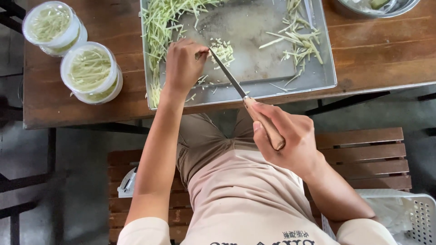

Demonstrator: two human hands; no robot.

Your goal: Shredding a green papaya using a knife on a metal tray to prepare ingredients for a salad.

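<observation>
My right hand (286, 136) grips the wooden handle of a long thin knife (229, 77), whose blade points up-left onto a grey cutting board (254, 41). The board lies in a metal tray (329, 68). My left hand (181, 66) rests fingers-down on the board's left part, fingertips touching the knife's tip beside a small pile of finely chopped pale green bits (222, 49). Long green vegetable shreds (159, 27) are heaped left of that hand, and more shreds (297, 43) lie on the board's right side.
Two round clear lidded tubs of green shreds (91, 72) (52, 27) stand on the wooden table (381, 50) at left. A metal bowl (377, 7) sits at the top right. I sit on a slatted wooden bench (363, 154); a white plastic basket (418, 218) is at lower right.
</observation>
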